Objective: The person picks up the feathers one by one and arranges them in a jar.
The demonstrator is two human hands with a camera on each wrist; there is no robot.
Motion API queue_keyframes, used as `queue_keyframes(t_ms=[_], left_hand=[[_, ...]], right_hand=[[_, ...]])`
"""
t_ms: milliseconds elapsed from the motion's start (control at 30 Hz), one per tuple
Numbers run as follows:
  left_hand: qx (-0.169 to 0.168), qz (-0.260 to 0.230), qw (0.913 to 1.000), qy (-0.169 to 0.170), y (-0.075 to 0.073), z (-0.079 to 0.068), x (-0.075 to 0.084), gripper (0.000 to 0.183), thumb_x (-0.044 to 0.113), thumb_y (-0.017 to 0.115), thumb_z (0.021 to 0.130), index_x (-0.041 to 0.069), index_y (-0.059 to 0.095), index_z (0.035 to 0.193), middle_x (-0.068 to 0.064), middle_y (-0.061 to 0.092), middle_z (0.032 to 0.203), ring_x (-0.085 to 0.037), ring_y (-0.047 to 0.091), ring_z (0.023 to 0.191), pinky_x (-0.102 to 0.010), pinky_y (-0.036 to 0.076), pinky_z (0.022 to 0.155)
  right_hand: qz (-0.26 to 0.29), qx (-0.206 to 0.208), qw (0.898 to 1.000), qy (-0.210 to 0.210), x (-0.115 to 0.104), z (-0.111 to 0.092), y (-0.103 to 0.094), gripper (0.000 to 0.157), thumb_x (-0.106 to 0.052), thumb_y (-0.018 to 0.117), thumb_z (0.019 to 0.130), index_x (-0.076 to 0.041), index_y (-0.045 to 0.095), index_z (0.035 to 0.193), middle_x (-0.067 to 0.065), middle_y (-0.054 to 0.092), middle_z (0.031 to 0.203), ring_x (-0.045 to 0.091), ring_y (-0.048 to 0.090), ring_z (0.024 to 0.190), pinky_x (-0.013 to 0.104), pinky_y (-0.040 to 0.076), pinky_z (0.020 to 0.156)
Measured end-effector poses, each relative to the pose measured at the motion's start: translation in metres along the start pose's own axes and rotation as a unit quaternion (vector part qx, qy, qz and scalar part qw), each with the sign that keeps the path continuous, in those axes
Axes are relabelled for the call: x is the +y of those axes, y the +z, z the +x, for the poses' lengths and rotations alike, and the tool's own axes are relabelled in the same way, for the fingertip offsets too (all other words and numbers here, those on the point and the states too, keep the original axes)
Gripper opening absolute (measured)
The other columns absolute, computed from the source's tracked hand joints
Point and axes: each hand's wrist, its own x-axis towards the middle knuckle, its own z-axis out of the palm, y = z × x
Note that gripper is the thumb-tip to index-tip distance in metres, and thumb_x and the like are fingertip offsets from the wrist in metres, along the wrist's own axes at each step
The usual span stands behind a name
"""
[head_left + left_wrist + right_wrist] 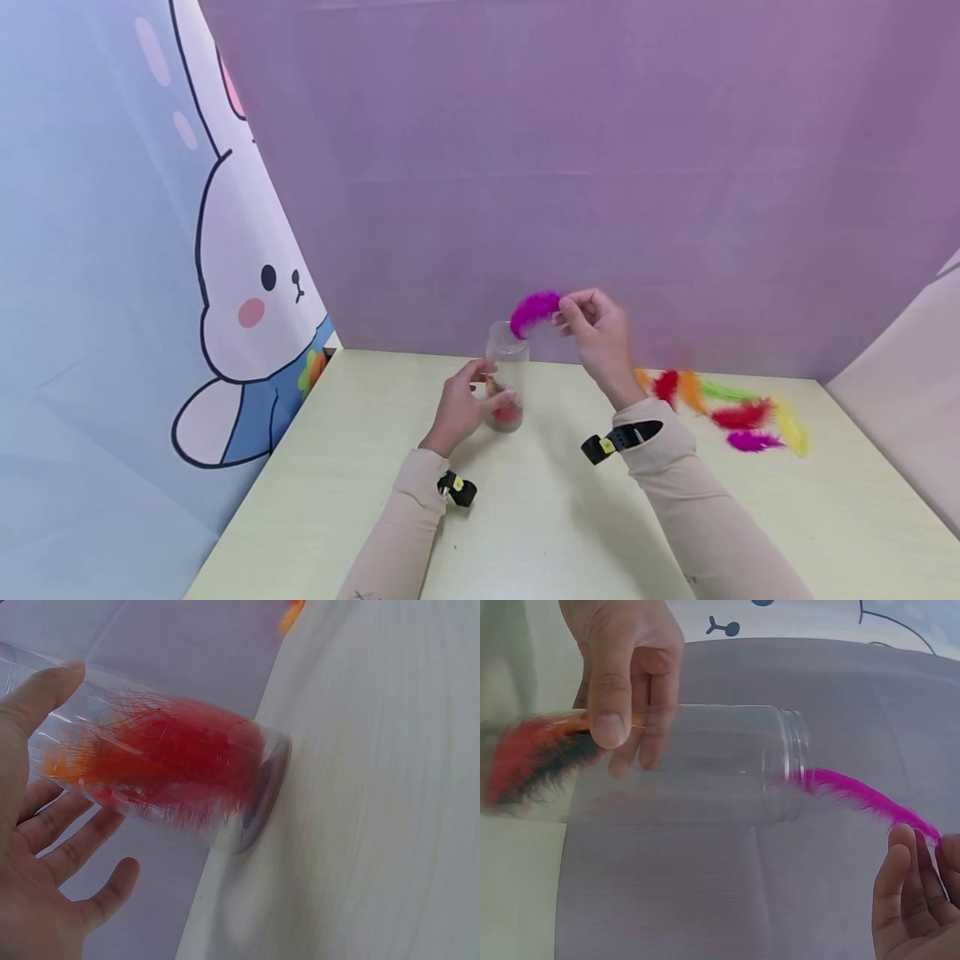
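Observation:
A clear, open-topped jar point(513, 367) stands upright on the table, with my left hand point(459, 410) holding its side between thumb and fingers. Red feathers point(202, 750) and an orange feather point(112, 761) lie in its lower part, and the right wrist view also shows a dark feather point(551, 769) there. My right hand point(602, 340) pinches a magenta feather point(536, 312) by one end, above and to the right of the jar. The feather's free tip is at the jar's mouth point(793, 761), seeming just inside it in the right wrist view.
Several loose feathers lie on the table at the right, among them a red feather point(742, 414), a yellow feather point(790, 427), a green feather point(727, 391) and another magenta feather point(752, 442). A purple cloth point(570, 167) hangs behind the table; a rabbit-printed cloth point(105, 317) is at left.

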Motion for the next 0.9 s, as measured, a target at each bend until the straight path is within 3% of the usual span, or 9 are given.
queue_keyframes(t_ms=[200, 467, 667, 900], left_hand=[[0.001, -0.005, 1.0, 0.006, -0.002, 0.001, 0.0, 0.064, 0.038, 0.088, 0.08, 0.011, 0.063, 0.132, -0.006, 0.07, 0.127, -0.028, 0.065, 0.117, -0.056, 0.047, 0.105], [0.003, -0.009, 1.0, 0.004, -0.002, 0.002, -0.004, 0.067, 0.035, 0.088, 0.081, 0.006, 0.061, 0.135, -0.006, 0.069, 0.127, -0.03, 0.064, 0.118, -0.059, 0.046, 0.105], [0.004, -0.002, 1.0, -0.003, -0.002, 0.002, -0.003, 0.062, 0.037, 0.087, 0.081, 0.014, 0.063, 0.133, -0.003, 0.07, 0.126, -0.028, 0.065, 0.118, -0.056, 0.048, 0.104], [-0.002, -0.007, 1.0, -0.001, 0.0, 0.0, 0.0, 0.065, 0.032, 0.087, 0.082, 0.008, 0.06, 0.136, -0.009, 0.069, 0.129, -0.031, 0.064, 0.119, -0.059, 0.047, 0.105]], right_hand=[[-0.028, -0.01, 0.999, 0.02, 0.002, -0.002, 0.007, 0.023, -0.018, 0.069, 0.099, 0.005, 0.066, 0.104, 0.023, 0.071, 0.092, 0.019, 0.07, 0.077, 0.022, 0.059, 0.068], [-0.076, -0.016, 0.996, 0.042, 0.005, -0.002, 0.011, 0.022, -0.024, 0.071, 0.097, -0.003, 0.071, 0.103, 0.013, 0.069, 0.086, 0.017, 0.064, 0.07, 0.024, 0.056, 0.064], [-0.089, -0.017, 0.995, 0.044, 0.01, -0.002, 0.016, 0.018, -0.023, 0.072, 0.097, -0.005, 0.073, 0.099, 0.002, 0.066, 0.077, 0.013, 0.06, 0.065, 0.022, 0.051, 0.058], [-0.103, -0.016, 0.993, 0.047, 0.015, -0.003, 0.021, 0.02, -0.026, 0.074, 0.095, -0.006, 0.074, 0.096, 0.004, 0.067, 0.078, 0.012, 0.058, 0.067, 0.021, 0.045, 0.056]])
